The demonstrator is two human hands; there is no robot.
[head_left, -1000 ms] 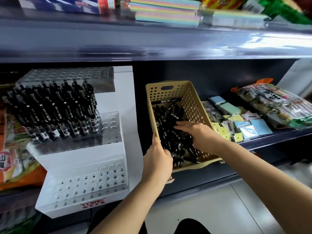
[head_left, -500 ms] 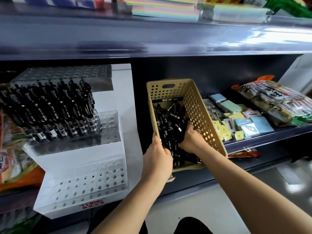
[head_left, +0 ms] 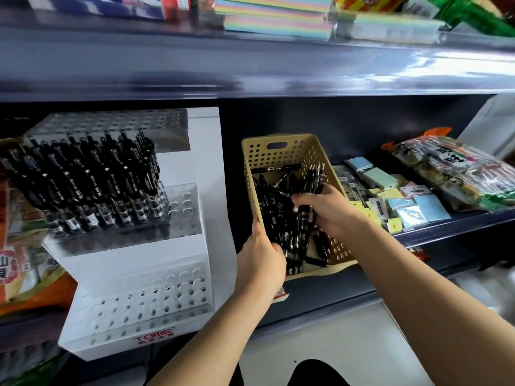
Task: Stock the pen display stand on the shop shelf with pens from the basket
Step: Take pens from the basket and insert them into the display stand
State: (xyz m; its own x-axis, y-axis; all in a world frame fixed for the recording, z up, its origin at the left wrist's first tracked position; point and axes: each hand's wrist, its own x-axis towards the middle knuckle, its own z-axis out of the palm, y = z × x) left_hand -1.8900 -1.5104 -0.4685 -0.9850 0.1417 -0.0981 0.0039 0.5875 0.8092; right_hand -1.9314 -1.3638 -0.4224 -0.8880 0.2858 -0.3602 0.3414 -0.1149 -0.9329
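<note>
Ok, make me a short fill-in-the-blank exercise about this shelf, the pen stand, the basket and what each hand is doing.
1. The left hand grips the rim of the tan ____.
2. The right hand closes on a bunch of ____ pens.
3. On the pen stand, the ____ tier is nearly full of pens.
4. The stand's bottom tier holds ____ pens.

Missing words: basket; black; middle; no

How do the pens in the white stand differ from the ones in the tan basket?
The pens in the stand sit in rows, each in its own hole and leaning the same way; the pens in the basket lie loose in a jumbled heap. No hand touches the stand's pens, while the right hand grips a bunch of the basket's. Both lots look like the same black pens.
</note>
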